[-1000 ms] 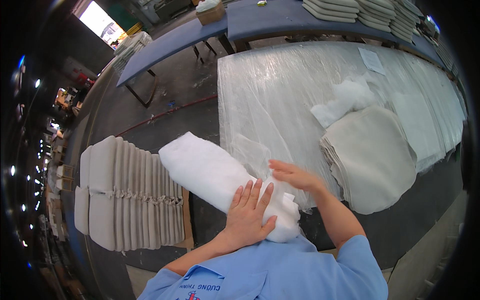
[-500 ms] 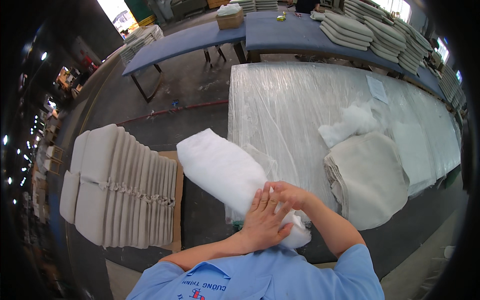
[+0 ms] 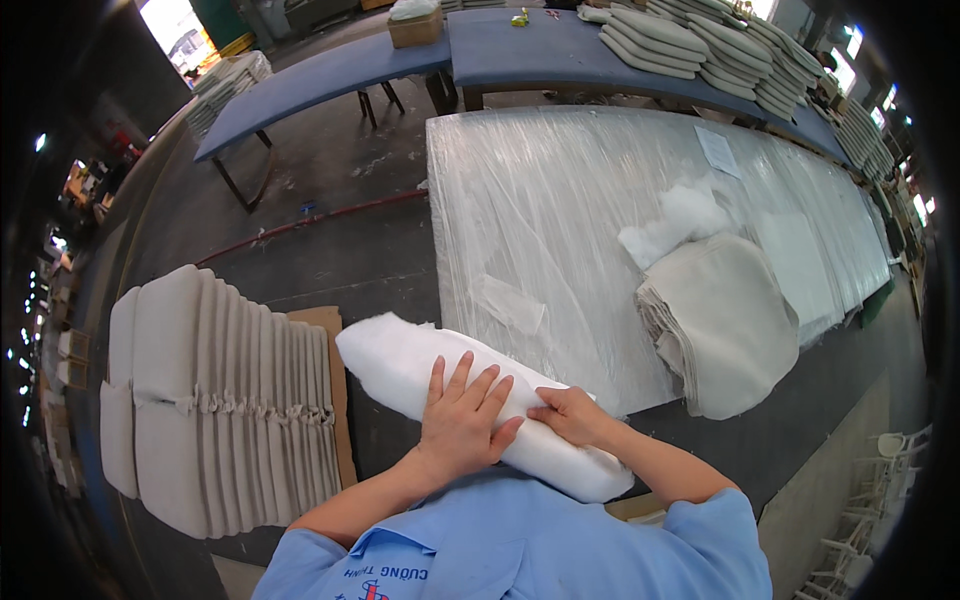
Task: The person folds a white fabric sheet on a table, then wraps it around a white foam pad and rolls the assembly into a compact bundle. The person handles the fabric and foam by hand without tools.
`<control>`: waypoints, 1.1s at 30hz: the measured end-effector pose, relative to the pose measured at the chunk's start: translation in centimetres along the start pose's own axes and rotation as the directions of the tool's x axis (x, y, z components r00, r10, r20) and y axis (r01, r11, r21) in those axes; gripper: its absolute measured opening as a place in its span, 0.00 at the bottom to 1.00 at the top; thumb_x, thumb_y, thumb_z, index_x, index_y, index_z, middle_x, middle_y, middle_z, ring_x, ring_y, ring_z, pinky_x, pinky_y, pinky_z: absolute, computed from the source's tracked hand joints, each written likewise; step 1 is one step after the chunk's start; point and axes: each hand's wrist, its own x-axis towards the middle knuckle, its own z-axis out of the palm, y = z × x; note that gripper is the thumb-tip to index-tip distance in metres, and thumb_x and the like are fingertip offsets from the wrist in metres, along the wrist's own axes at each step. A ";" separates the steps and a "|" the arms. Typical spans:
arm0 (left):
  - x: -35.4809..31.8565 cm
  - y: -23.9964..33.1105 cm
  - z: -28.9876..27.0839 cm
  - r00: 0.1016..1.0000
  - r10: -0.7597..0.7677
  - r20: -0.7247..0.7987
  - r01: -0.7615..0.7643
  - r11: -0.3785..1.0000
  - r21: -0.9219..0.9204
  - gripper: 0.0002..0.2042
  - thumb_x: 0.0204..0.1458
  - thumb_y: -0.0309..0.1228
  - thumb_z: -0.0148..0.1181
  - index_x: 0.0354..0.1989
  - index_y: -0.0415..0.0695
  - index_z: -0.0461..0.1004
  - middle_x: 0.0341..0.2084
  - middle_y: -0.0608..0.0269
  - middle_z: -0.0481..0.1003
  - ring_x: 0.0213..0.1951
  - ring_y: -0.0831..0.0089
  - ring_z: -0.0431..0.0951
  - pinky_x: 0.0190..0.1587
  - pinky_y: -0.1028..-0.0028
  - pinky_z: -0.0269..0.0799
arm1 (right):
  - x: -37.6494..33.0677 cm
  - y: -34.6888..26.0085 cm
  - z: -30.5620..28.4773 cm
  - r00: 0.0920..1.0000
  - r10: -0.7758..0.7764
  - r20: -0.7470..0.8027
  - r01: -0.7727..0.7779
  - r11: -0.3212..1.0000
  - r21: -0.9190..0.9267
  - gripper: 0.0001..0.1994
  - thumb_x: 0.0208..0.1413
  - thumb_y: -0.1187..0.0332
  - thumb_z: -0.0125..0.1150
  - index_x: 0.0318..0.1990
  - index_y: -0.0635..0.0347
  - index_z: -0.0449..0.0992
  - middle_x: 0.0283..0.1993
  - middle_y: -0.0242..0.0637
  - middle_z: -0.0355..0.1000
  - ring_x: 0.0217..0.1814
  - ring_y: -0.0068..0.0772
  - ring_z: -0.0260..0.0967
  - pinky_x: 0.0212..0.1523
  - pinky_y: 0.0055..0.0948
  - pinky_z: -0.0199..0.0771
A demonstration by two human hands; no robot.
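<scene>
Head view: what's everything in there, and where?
Padding: one, white, lower centre
Cushions: many, beige, left
Cardboard: one, brown, beside cushions
Fabric pile: one, beige, right
Wrapped slab: one, translucent, centre
Fluffy clump: one, white, beyond fabric pile
Paper: one, white, on slab
Tables: two, blue, back
Box: one, brown, left table
Cushion stacks: several, pale, right table
Chairlike frames: several, white, lower right
Background clutter: uncountable, blurred, far left
Floor: one, dark, beneath
Shirt: one, blue, bottom
Left hand: one, on padding
Right hand: one, on padding

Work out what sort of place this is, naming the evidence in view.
Probably a workshop or factory for cushions or upholstery: beige padded pieces stand in packed rows, more pads lie stacked on a blue table, and white padding lies under the left hand.
</scene>
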 end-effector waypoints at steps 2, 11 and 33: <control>-0.2 -0.1 0.3 1.000 0.016 -0.023 -0.016 1.000 -0.012 0.24 0.57 0.46 0.62 0.57 0.43 0.81 0.58 0.51 0.77 0.68 0.42 0.68 0.74 0.38 0.41 | 0.2 0.1 0.6 0.999 -0.017 -0.045 0.018 1.000 0.010 0.14 0.67 0.59 0.62 0.40 0.64 0.78 0.34 0.54 0.77 0.35 0.47 0.75 0.41 0.39 0.74; 0.7 0.4 0.5 0.997 0.070 -0.009 -0.071 0.997 -0.044 0.24 0.57 0.46 0.60 0.57 0.44 0.81 0.59 0.51 0.77 0.69 0.41 0.66 0.74 0.37 0.41 | 2.0 4.7 1.5 0.986 0.010 -0.166 -0.031 0.992 -0.121 0.14 0.64 0.57 0.63 0.40 0.60 0.77 0.36 0.56 0.78 0.40 0.60 0.76 0.42 0.46 0.75; 0.3 -0.2 -0.1 0.999 0.016 0.045 -0.016 1.000 -0.005 0.32 0.59 0.48 0.57 0.71 0.49 0.70 0.65 0.45 0.71 0.70 0.41 0.64 0.74 0.39 0.39 | 3.8 -0.7 -3.8 0.879 0.047 0.474 -0.250 0.893 0.375 0.27 0.67 0.56 0.63 0.67 0.61 0.70 0.63 0.41 0.73 0.62 0.32 0.69 0.63 0.31 0.68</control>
